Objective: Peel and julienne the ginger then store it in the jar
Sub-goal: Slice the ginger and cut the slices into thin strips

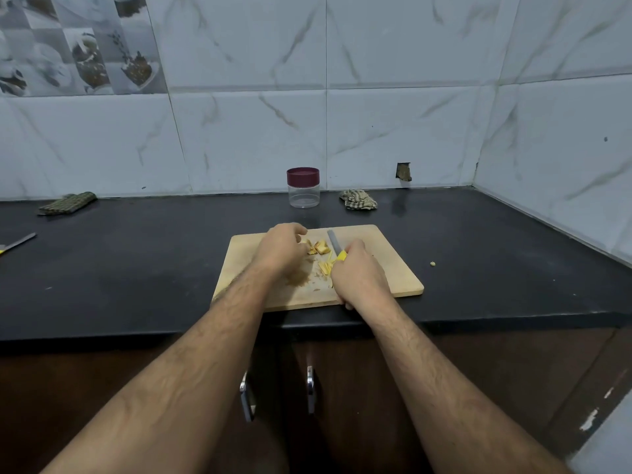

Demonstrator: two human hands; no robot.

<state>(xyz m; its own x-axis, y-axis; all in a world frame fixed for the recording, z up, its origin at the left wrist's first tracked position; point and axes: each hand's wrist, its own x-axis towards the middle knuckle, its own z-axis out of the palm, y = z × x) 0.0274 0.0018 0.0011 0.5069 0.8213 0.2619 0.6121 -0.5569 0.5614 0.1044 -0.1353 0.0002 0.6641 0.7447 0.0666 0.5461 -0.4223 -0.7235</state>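
Head view, hands (284, 244) over cutting board (393, 268), knife (333, 242) gripped

Right hand (357, 273) gripping yellow-handled knife (337, 249), left hand (282, 248) touching ginger pieces (319, 248), wooden cutting board (390, 265)

- The head view is dim and cool, with a bluish-grey cast over the marble-look wall tiles (393, 97).
- Light is soft and diffuse; its source cannot be told.
- The black counter (136, 268) gives a faint sheen, with no hard glare.
- Shadows are weak; the cabinet doors (376, 388) below the counter lie in deep shade.
- Wide-angle distortion bends the tile lines and counter edge near the borders.
- Fine detail is slightly soft throughout.
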